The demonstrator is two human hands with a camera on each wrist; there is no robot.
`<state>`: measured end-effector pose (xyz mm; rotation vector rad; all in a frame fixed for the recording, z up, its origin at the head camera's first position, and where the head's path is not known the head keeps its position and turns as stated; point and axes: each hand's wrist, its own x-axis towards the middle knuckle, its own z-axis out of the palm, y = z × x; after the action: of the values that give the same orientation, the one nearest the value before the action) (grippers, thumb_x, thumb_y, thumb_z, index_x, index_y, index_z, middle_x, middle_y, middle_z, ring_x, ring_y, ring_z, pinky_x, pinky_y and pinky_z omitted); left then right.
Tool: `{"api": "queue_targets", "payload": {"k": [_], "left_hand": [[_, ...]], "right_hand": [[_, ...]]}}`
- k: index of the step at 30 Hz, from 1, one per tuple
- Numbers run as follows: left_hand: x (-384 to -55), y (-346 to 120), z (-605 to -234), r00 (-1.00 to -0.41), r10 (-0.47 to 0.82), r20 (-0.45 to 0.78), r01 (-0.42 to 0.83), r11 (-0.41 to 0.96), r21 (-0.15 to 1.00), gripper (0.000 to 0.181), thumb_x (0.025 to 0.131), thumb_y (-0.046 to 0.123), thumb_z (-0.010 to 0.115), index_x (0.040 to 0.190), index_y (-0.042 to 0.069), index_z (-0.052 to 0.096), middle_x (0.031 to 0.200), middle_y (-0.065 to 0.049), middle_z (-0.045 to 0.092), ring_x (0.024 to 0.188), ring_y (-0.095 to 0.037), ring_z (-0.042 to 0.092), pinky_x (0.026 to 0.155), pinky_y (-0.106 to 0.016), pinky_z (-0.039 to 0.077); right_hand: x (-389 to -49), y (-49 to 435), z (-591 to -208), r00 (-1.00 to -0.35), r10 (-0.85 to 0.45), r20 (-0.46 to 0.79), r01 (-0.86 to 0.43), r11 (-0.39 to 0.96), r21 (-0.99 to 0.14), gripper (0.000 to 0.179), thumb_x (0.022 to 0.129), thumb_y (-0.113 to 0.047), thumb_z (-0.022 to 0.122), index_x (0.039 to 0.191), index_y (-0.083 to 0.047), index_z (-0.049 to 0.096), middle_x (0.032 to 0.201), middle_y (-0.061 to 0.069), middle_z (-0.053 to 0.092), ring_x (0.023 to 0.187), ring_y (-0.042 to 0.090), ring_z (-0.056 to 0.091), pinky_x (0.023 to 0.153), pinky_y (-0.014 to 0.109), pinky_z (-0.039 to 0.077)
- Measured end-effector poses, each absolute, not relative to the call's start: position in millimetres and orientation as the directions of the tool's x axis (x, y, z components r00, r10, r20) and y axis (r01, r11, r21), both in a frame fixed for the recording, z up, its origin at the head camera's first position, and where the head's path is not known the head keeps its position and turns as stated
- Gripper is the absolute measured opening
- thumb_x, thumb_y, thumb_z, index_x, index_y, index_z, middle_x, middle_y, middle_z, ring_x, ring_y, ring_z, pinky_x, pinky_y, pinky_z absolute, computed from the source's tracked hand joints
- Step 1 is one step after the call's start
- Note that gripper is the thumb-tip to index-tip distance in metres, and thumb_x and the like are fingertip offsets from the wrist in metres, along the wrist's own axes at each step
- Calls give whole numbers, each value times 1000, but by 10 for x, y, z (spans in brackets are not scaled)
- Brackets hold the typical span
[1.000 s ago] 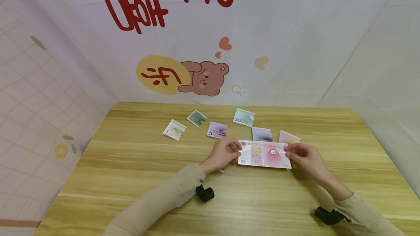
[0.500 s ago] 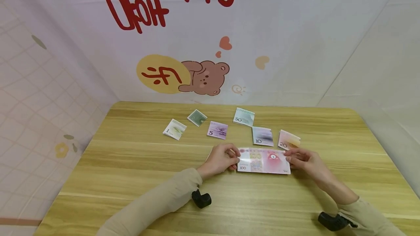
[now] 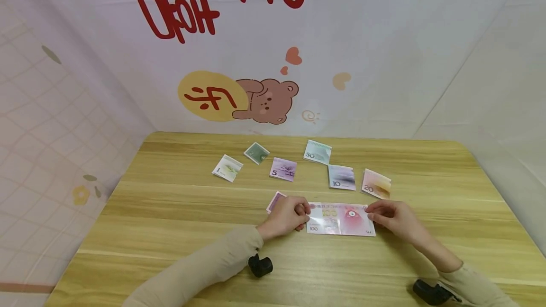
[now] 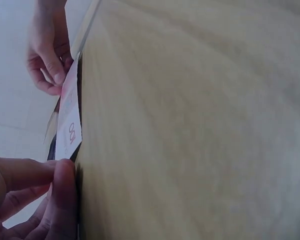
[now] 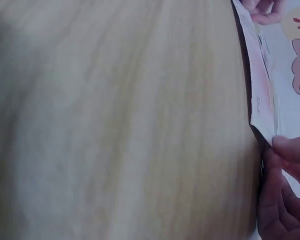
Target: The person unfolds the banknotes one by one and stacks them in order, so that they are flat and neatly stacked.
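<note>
A pink toy banknote (image 3: 341,219) marked 100 is stretched flat between my two hands, low over the table, its long side running left to right. My left hand (image 3: 286,217) pinches its left end between thumb and fingers. At the other end my right hand (image 3: 396,221) pinches the upper right corner. In the left wrist view the banknote (image 4: 70,122) shows edge-on, a dark shadow beneath it. A smaller purple piece of paper (image 3: 275,201) lies under and beside my left hand, partly hidden by it.
Behind the banknote, several folded notes lie on the wooden table (image 3: 192,250): a 1 (image 3: 228,168), a green one (image 3: 257,153), a 5 (image 3: 283,169), a 50 (image 3: 317,151), a 10 (image 3: 341,177) and a 20 (image 3: 376,184). A printed cloth (image 3: 362,37) hangs beyond the back edge.
Both hands have brought the 100 banknote toward the person and lower, uncovering the 10 and 20 notes. The purple paper now shows above my left hand. The other notes stay put.
</note>
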<state>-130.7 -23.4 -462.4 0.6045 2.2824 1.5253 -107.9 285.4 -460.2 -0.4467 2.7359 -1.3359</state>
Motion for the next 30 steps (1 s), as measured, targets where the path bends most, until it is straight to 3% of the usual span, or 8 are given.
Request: {"api": "queue_targets", "payload": {"k": [7, 16, 30], "left_hand": [[-1429, -342, -4623, -833, 552, -33, 182, 329, 927, 6, 83, -11, 66, 86, -6, 63, 66, -10, 64, 51, -12, 59, 49, -23, 52], [-1522, -386, -4645, -782, 623, -18, 236, 323, 916, 6, 83, -10, 66, 88, -7, 63, 68, -9, 64, 56, -16, 62, 51, -25, 53], [-1524, -418, -4576, -754, 657, -18, 306, 375, 875, 8, 86, -6, 64, 80, -2, 65, 60, -3, 61, 52, -7, 56, 51, -19, 47]], "right_hand": [[-1095, 2754, -4645, -936, -318, 153, -324, 605, -728, 11, 84, 3, 70, 92, -3, 68, 77, -5, 63, 63, 3, 51, 55, 20, 43], [-1107, 2699, -4618, -943, -315, 104, -299, 670, -679, 17, 81, 5, 69, 94, -5, 64, 69, -8, 50, 59, 3, 45, 51, 22, 38], [-1121, 2695, -4612, -947, -312, 71, -271, 662, -698, 17, 80, -1, 75, 93, -6, 65, 68, -7, 51, 59, 4, 46, 52, 21, 38]]}}
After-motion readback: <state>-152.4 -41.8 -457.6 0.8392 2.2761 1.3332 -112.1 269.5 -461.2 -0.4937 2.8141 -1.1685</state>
